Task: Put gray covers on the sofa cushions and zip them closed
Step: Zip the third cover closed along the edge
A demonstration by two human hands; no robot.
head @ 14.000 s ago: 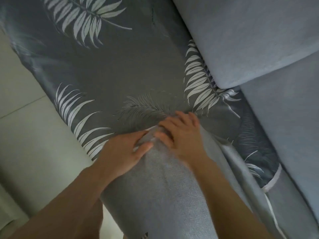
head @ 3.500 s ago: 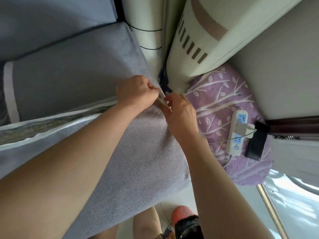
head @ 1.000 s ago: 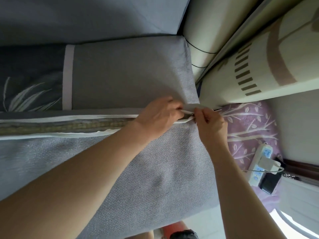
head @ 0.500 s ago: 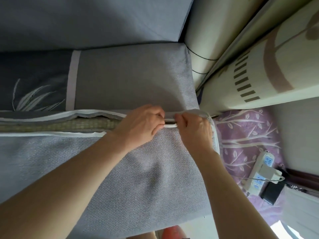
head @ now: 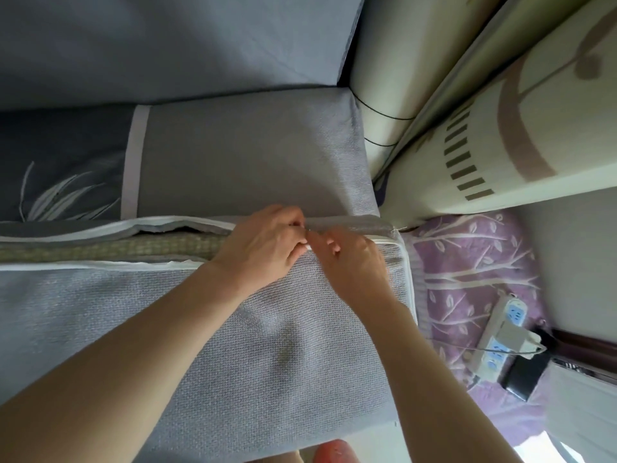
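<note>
Open room is offered along the unzipped seam to the left, where the greenish cushion core (head: 110, 250) lies exposed between the two white zipper tapes (head: 96, 265). The seam's right end is occupied by the left hand (head: 263, 243) and right hand (head: 350, 259), fingertips touching. Beyond the cover's corner, passage is narrowed by the patterned cabinet (head: 494, 155); the purple mat (head: 467, 262) below is partly taken by a power strip (head: 500, 339).

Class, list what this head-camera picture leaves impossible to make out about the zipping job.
- Zipper pull: head view, hidden between the left hand and right hand.
- Gray cover: left end cut off by the frame edge.
- Woven cushion: mostly inside the cover.
</note>
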